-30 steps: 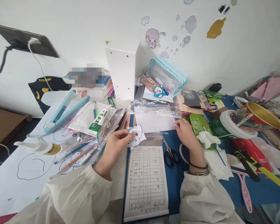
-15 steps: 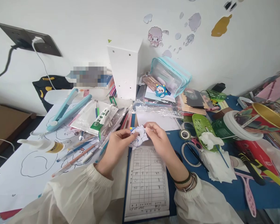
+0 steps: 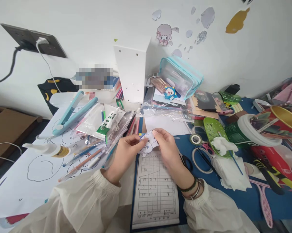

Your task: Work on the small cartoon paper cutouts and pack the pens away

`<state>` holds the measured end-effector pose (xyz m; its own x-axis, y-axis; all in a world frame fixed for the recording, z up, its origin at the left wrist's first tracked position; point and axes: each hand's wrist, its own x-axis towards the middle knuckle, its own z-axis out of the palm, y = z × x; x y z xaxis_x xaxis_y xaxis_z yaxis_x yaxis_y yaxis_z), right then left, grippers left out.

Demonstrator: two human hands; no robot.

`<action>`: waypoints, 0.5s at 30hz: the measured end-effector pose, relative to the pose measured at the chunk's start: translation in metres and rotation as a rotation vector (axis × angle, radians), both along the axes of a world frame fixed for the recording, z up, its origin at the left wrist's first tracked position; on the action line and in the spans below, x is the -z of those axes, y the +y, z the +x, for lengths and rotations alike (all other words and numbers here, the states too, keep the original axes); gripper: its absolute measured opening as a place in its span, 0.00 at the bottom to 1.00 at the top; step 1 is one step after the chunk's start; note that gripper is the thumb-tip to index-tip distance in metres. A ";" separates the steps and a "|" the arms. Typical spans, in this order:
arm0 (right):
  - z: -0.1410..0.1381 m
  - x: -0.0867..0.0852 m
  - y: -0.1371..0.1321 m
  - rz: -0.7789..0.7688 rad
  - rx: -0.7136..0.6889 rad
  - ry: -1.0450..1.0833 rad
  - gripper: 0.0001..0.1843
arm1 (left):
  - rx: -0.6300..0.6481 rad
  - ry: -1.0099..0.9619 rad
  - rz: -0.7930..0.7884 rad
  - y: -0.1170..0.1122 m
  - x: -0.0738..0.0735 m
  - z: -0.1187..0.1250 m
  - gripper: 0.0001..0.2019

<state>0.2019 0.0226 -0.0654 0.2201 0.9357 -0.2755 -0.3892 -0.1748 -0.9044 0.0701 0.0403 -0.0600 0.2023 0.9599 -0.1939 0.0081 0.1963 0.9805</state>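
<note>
A small paper cutout (image 3: 148, 145) with a cartoon figure drawn on it is held up between both hands. My left hand (image 3: 126, 150) pinches its left side, the thumb lying over the drawing. At its upper right edge, my right hand (image 3: 166, 149) closes thumb and fingers on the paper. A bit of yellow and blue shows beside the left fingertips. Beneath the hands lies a handwritten form sheet (image 3: 155, 194) printed with a table. Behind them is a white paper (image 3: 165, 125) partly covered by clear plastic.
Left are a light-blue hair straightener (image 3: 73, 115), a glue bottle (image 3: 47, 149), several pens and drawn sheets. Right are a tape roll (image 3: 195, 139), a green dish (image 3: 212, 129) with tissue, a bucket (image 3: 243, 129) and a pink razor (image 3: 264, 204). A white box (image 3: 131, 74) stands behind.
The whole view has shifted slightly, so things appear a little further right. My right fingers have moved inward along the cutout's top edge; both hands still hold it.
</note>
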 end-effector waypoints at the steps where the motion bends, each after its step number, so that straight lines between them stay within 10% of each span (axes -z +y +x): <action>1: -0.001 0.001 0.000 -0.004 0.021 0.010 0.11 | -0.003 -0.003 -0.005 -0.001 0.000 0.000 0.13; 15: -0.005 0.006 0.001 0.025 0.139 0.048 0.10 | 0.000 -0.003 0.009 -0.002 -0.002 0.004 0.13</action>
<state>0.1965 0.0232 -0.0717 0.3352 0.9039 -0.2658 -0.4512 -0.0937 -0.8875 0.0738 0.0385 -0.0582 0.2024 0.9618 -0.1846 0.0052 0.1874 0.9823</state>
